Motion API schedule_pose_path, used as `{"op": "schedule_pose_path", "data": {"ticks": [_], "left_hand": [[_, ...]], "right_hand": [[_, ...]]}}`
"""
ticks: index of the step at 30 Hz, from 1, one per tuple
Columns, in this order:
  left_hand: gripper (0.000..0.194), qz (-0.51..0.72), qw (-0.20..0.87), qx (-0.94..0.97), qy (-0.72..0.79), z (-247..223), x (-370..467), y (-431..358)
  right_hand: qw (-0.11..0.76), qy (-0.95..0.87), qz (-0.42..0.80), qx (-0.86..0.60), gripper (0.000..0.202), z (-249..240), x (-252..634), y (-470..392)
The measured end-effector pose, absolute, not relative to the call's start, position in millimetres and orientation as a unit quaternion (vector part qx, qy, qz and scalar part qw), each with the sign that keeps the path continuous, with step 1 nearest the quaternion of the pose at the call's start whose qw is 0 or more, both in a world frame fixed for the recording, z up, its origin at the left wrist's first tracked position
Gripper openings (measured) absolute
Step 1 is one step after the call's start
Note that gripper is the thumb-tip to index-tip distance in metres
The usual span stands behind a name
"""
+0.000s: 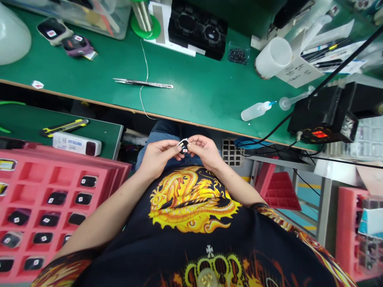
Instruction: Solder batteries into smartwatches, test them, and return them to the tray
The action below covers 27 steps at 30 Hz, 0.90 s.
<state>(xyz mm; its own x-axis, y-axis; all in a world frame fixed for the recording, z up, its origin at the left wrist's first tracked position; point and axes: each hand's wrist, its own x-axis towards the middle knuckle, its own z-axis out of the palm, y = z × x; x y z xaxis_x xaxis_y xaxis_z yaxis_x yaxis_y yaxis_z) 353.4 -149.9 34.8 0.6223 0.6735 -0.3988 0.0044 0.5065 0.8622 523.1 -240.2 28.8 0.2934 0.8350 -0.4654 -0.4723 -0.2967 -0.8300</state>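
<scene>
A small smartwatch case [183,146] with a dark face and a red-and-white sticker is held above my lap, just off the front edge of the green bench. My left hand [158,156] pinches its left side between thumb and fingers. On the other side, the thumb and fingers of my right hand [205,150] grip it too. The fingers hide part of its rim. Beyond my hands, a pair of metal tweezers [143,83] lies on the bench, across a thin strand of solder wire [140,95].
Left stands a pink foam tray [32,172] with several watch cases, near a yellow utility knife [66,127]. On the bench are a solder spool [143,20], a black watch fixture [197,28], a dropper bottle [255,111] and a black station with a red display [324,111], its cables hanging over the edge.
</scene>
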Motion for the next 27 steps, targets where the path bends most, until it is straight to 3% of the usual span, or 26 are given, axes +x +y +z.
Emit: {"op": "schedule_pose_path", "data": {"ticks": [7,12,14,19,27], "left_hand": [[0.027,0.100,0.792,0.501,0.334,41,345,-131],[0.029,0.137,0.769,0.512,0.357,36,351,-130],[0.029,0.230,0.699,0.557,0.384,35,352,-136],[0.020,0.379,0.353,0.792,0.323,41,349,-150],[0.030,0.356,0.258,0.868,0.231,42,352,-152]], "right_hand": [[0.505,-0.255,0.632,-0.529,0.030,32,535,-246],[0.553,-0.223,0.574,-0.561,0.026,26,528,-241],[0.579,-0.200,0.533,-0.584,0.025,27,524,-237],[0.623,-0.215,0.434,-0.615,0.022,33,518,-234],[0.619,-0.265,0.374,-0.638,0.024,32,510,-238]]}}
